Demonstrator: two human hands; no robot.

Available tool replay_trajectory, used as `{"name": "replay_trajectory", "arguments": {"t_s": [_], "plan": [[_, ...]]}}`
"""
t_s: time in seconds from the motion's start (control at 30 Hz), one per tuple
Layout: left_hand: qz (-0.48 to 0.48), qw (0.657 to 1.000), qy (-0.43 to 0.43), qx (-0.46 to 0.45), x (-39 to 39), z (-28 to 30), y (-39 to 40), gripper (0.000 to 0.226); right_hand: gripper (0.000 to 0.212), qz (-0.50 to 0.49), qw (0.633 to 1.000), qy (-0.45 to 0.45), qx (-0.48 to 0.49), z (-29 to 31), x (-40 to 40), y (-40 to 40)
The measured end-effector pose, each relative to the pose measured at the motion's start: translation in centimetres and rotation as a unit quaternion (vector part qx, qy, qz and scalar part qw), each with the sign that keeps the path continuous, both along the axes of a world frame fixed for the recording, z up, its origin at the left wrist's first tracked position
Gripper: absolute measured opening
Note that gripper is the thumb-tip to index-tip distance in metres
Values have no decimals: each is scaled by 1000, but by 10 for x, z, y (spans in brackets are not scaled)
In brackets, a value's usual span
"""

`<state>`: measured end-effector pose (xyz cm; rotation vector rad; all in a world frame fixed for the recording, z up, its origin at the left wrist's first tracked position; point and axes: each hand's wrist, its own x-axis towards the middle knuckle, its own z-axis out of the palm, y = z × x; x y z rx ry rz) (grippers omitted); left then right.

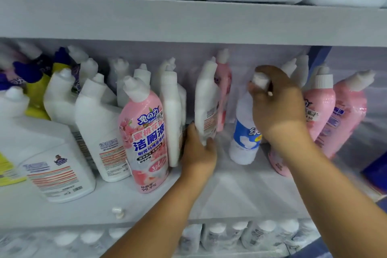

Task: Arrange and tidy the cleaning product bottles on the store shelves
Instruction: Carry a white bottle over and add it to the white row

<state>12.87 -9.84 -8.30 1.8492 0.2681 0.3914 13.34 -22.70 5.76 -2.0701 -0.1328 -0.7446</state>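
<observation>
Down near the front, left of centre, a small white plastic piece [118, 212] lies loose, all on its own. Far right, a dark blue boxy panel [376, 170] pokes in from the edge, too blurred to identify. Higher up, a blue upright strip [320, 56] stands at the back.

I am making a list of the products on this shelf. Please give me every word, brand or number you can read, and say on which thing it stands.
"兔の力", "Rabbit", "洁厕液", "99.9%": front pink bottle.
"洁厕灵": white bottle beside it, partly blurred.
Blue label on the bottle the right hand grips by the cap: only one cut-off character, not readable.
White bottle in the left hand, white jug, right pink bottles: too blurred.
</observation>
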Motion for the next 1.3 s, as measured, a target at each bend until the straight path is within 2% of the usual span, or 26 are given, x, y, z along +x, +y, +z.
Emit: {"name": "replay_trajectory", "arguments": {"t_s": [0.1, 0.2, 0.3, 0.37, 0.43, 0.53, 0.77, 1.0, 1.13, 1.23, 1.3], "plan": [[-48, 998, 30, 10, -19, 13, 8, 37, 28, 70, 997, 30, 11, -12, -19, 3], [-31, 998, -42, -34, -76, 34, 26, 28, 35, 135, 989, 55, 19, -21, -23, 7], [111, 975, -187, -50, -135, 60, 49, 20, 32, 173, 980, 72, 60, -31, -23, 8], [221, 948, -230, -11, -147, 61, 73, 18, 20, 173, 975, 97, 98, -41, -23, 8], [245, 956, -157, 22, -142, 55, 96, 30, 19, 167, 970, 115, 135, -52, -26, 10], [161, 984, -15, 75, -128, 41, 109, 48, 23, 165, 966, 112, 162, -59, -31, 14], [132, 990, -9, 53, -110, 44, 88, 36, 46, 204, 960, 151, 121, -62, -35, 7], [78, 995, -35, 55, -71, 40, 62, 46, 38, 221, 958, 137, 119, -62, -39, -1], [47, 997, -8, 53, -50, 47, 46, 46, 43, 221, 959, 135, 112, -62, -41, -3], [-17, 994, 60, 85, -38, 58, 39, 47, 42, 223, 958, 135, 115, -61, -43, -3], [-15, 992, 21, 121, -41, 61, 44, 46, 44, 225, 957, 139, 122, -61, -44, -4]]}}
